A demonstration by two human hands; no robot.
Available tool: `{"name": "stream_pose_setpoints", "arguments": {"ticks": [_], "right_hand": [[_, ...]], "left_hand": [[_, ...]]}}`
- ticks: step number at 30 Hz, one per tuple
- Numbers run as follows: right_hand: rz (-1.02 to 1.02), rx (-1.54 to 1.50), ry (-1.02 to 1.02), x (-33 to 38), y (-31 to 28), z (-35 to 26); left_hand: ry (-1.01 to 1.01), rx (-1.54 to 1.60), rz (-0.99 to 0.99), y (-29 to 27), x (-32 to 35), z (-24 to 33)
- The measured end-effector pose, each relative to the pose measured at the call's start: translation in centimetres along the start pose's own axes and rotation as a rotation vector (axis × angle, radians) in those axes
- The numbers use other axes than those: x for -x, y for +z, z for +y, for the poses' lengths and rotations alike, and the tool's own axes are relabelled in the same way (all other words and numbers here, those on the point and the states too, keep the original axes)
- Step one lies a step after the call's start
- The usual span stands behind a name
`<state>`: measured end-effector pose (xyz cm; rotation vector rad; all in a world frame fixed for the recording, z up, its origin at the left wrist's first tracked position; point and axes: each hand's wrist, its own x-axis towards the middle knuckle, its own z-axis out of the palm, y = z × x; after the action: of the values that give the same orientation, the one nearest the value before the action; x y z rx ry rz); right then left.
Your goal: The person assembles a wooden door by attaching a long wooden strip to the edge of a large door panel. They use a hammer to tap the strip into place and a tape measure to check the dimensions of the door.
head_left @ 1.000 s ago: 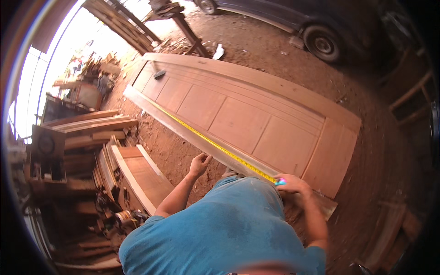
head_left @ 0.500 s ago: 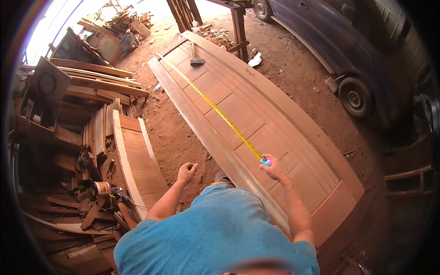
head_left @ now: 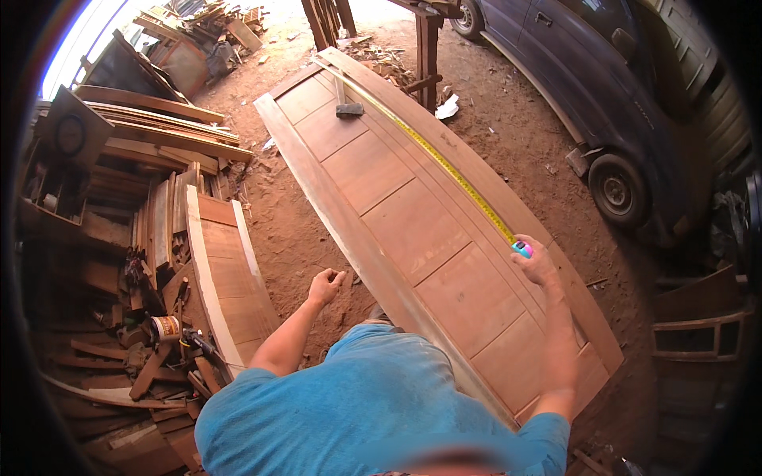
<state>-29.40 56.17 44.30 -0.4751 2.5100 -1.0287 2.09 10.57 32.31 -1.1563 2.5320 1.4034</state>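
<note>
A long wooden door panel [head_left: 432,230] with grooved rectangular sections lies in front of me. My right hand [head_left: 538,262] is closed around a pink and blue tape measure [head_left: 521,249] over the panel's right part. From it the yellow tape blade [head_left: 444,164] runs out along the right side to the far end of the panel. Near that end lies a hammer [head_left: 349,110] with a dark head and pale handle, close to the blade. My left hand [head_left: 325,285] hangs in the air left of the panel, fingers curled together; whatever they may hold is too small to make out.
Left of me leans another panelled door [head_left: 226,254], among stacked boards [head_left: 159,127] and wood scraps with a paint-can-like tub [head_left: 165,328]. A dark vehicle [head_left: 587,87] is parked at the right. Beyond the panel stands a wooden post [head_left: 426,63] on the dirt floor.
My right hand has moved rightward and slightly away with the tape measure. The blade has swung from the panel's left side to its right side. My left hand stays nearly in place.
</note>
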Motion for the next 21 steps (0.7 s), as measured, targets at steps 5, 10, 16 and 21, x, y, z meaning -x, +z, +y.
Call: {"name": "stream_pose_setpoints", "arguments": {"ticks": [5,10,16,21], "right_hand": [[-0.019,-0.021,0.021,-1.3,-2.7,1.1],[-0.005,-0.038,0.003,-1.9,-3.3,2.6],[0.047,-0.023,-0.046,-3.1,-3.1,2.4],[0.020,-0.033,0.035,-2.0,-5.3,3.6]], "left_hand": [[-0.073,0.065,-0.051,-0.3,-1.1,0.8],[-0.067,0.074,-0.067,0.7,-1.4,-1.1],[-0.123,0.080,-0.136,2.2,-0.7,-1.1],[-0.106,0.094,-0.120,2.7,-0.9,-0.6]]}}
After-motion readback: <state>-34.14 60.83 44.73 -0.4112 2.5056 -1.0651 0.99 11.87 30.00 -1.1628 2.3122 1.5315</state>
